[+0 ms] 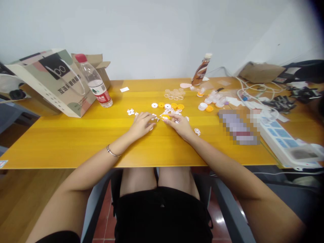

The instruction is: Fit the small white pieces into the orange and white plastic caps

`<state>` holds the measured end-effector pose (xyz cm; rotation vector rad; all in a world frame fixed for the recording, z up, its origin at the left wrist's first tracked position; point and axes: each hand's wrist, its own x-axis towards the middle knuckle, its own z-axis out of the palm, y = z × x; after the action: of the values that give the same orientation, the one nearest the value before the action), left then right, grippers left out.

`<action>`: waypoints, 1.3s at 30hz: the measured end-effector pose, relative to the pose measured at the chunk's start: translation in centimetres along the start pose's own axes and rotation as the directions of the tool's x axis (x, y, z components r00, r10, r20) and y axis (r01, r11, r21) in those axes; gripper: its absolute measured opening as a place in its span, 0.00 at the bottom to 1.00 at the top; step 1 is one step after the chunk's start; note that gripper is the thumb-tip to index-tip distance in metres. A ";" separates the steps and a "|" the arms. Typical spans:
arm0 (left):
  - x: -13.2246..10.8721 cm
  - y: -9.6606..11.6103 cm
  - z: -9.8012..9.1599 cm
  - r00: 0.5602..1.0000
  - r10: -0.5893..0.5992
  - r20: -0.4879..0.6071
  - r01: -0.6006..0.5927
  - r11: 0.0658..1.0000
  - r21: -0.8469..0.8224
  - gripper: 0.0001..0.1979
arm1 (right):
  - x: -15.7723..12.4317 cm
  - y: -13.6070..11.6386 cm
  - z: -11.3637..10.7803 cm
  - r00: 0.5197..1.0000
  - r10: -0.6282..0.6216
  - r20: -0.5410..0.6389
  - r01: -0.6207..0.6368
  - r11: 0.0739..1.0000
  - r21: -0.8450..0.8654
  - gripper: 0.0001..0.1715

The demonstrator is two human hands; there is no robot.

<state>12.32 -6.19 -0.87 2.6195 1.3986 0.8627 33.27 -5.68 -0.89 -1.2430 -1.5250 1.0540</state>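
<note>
Between the thumb and fingers of my right hand [181, 127] is a small round yellow cap [165, 116], held just above the table. My left hand [141, 127] is left of it, palm down with bent fingers, thumb and index finger apart; its fingertips are by small white plastic pieces [154, 116]. More white openwork pieces [172, 110] lie behind and around my right hand, and one white piece [197, 131] sits to its right. Beyond the hands stands a row of round white and yellow caps [161, 105]. Another group of white pieces [130, 111] rests left of my left hand.
Clear plastic cups [174, 94] stand behind the caps. Capped containers [215, 98] and a coffee bottle [201, 70] are at the back right. A water bottle [97, 82] and paper bag [60, 81] stand left. A white power strip [280, 135] and cables lie right.
</note>
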 end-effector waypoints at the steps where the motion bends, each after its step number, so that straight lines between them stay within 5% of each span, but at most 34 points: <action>1: 0.2 0.1 0.1 1.000 -0.007 0.004 0.007 1.000 0.015 0.15 | 0.0 0.0 0.0 1.000 -0.008 -0.006 0.008 1.000 -0.008 0.29; 13: 1.2 0.4 0.6 0.997 0.008 0.080 -0.012 0.999 0.046 0.12 | 0.2 0.1 0.1 0.998 -0.052 0.024 0.054 0.994 -0.091 0.28; 19: 1.0 1.7 0.3 0.968 0.224 0.113 -0.214 0.972 -0.092 0.15 | 0.2 -0.1 -0.2 0.999 -0.043 -0.003 0.043 0.998 -0.052 0.29; 25: 0.6 2.8 2.3 0.896 0.412 0.167 -0.377 0.904 -0.203 0.17 | 0.2 -0.4 -0.4 0.997 -0.050 -0.051 0.048 0.998 -0.027 0.29; 35: 0.2 2.6 3.3 0.952 0.258 0.164 -0.217 0.948 -0.233 0.13 | 0.1 0.0 -0.3 0.997 -0.076 -0.002 0.075 0.994 -0.077 0.28; 39: 0.2 2.4 2.7 0.993 0.080 0.092 -0.040 0.928 -0.372 0.10 | -0.2 -0.1 -0.2 0.995 -0.096 0.036 0.098 0.992 -0.074 0.28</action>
<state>15.53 -6.90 -2.35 2.3891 1.0174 0.8793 33.46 -5.82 -0.76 -1.1960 -1.6468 0.9650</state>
